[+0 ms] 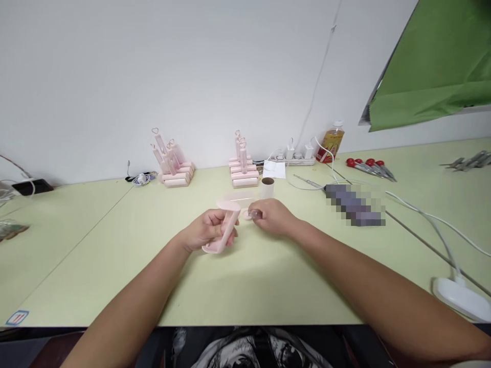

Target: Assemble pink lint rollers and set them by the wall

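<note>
My left hand (209, 230) is closed round a pale pink plastic half-shell (229, 225), a curved piece with flat ends, raised a little over the table. My right hand (272, 217) is bent over the table just to its right. Its fingers grip a small clear part (254, 214) with a pale pink round end beside it; the fingers hide most of its shape. Behind the hands a white paper roll (267, 190) with a brown cardboard core stands upright. Another pale pink piece (240, 196) is partly hidden behind the half-shell.
Pink rollers with heart-topped handles stand in two groups, left (175, 176) and middle (244, 175), by the wall. A power strip (301, 160), a drink bottle (331, 143), red-handled tools (370, 166) and a screwdriver (307, 181) lie to the right. White cables (429, 217) cross the table (115, 245).
</note>
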A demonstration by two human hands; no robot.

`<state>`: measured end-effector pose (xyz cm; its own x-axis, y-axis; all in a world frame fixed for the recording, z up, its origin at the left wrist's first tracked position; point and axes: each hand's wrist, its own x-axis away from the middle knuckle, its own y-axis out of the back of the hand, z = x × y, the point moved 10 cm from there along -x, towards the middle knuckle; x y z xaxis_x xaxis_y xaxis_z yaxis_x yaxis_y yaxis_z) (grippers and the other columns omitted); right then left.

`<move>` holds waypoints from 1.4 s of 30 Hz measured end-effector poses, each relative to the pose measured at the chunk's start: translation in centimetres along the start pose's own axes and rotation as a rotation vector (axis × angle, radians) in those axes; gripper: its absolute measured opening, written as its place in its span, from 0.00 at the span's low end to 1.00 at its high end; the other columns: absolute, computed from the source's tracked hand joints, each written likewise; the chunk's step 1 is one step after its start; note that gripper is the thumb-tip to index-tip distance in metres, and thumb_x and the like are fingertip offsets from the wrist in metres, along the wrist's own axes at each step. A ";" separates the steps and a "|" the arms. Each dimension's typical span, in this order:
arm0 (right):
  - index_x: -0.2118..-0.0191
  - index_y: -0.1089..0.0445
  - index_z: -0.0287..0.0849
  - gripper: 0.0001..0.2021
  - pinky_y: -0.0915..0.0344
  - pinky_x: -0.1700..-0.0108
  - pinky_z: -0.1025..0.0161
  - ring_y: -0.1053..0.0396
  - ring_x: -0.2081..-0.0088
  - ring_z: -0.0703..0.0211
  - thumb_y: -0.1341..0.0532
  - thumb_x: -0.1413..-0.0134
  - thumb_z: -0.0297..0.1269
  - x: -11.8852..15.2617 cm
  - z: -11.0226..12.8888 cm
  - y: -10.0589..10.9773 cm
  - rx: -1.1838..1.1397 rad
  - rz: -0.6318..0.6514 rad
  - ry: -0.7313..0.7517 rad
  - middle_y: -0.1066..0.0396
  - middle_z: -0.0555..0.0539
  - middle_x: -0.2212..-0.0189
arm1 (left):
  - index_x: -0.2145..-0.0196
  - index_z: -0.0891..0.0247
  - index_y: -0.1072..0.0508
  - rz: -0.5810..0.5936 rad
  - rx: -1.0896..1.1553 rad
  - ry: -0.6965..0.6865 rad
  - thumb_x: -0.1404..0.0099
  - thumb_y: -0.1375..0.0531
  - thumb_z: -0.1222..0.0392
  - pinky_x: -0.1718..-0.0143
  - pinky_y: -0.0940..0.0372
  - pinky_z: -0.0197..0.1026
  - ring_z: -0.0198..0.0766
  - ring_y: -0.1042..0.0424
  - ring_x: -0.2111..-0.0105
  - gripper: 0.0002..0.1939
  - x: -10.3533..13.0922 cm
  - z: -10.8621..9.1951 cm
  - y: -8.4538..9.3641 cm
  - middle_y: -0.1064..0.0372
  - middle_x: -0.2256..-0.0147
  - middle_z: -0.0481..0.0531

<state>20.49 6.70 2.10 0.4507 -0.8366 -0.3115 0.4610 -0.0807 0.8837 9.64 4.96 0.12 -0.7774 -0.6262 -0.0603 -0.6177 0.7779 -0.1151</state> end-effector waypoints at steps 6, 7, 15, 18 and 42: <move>0.57 0.27 0.40 0.14 0.40 0.57 0.61 0.33 0.55 0.52 0.45 0.49 0.25 0.2 -0.4 -0.6 0.039 0.019 -0.006 0.28 0.42 0.56 | 0.65 0.65 0.31 -0.473 -0.177 -0.024 0.47 0.33 0.45 0.75 0.40 0.34 0.35 0.31 0.75 0.21 0.7 -1.6 6.4 0.29 0.73 0.51; 0.55 0.28 0.39 0.16 0.40 0.54 0.59 0.35 0.52 0.50 0.44 0.50 0.25 0.3 0.3 -1.2 0.053 0.049 0.034 0.30 0.40 0.52 | 0.66 0.65 0.31 -0.540 -0.213 -0.039 0.47 0.34 0.44 0.76 0.41 0.34 0.34 0.32 0.75 0.21 0.9 -1.8 7.1 0.29 0.73 0.50; 0.60 0.31 0.41 0.09 0.40 0.56 0.58 0.36 0.54 0.50 0.41 0.48 0.26 0.8 4.0 -4.9 0.100 0.234 0.196 0.34 0.41 0.49 | 0.62 0.63 0.26 -0.538 -0.853 -0.055 0.35 0.45 0.47 0.75 0.43 0.35 0.32 0.37 0.77 0.17 0.1 -2.6 5.7 0.33 0.75 0.47; 0.64 0.32 0.41 0.04 0.41 0.61 0.61 0.35 0.58 0.52 0.40 0.47 0.27 1.3 4.4 -5.5 0.087 0.310 0.182 0.32 0.41 0.55 | 0.61 0.60 0.24 -0.524 -1.151 -0.082 0.34 0.46 0.52 0.67 0.39 0.38 0.36 0.32 0.69 0.14 -1.6 -3.1 5.2 0.30 0.67 0.51; 0.55 0.31 0.38 0.15 0.42 0.47 0.50 0.40 0.46 0.46 0.43 0.50 0.24 1.0 4.8 -3.5 -0.018 0.062 0.215 0.35 0.37 0.49 | 0.69 0.62 0.31 -0.452 -1.235 -0.176 0.29 0.54 0.51 0.70 0.42 0.38 0.37 0.34 0.72 0.19 -2.8 -4.4 2.4 0.32 0.72 0.50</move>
<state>15.66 3.56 0.42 0.6307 -0.7044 -0.3256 0.4399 -0.0211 0.8978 9.82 8.82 4.35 -0.5083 -0.7666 -0.3925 -0.5907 -0.0214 0.8066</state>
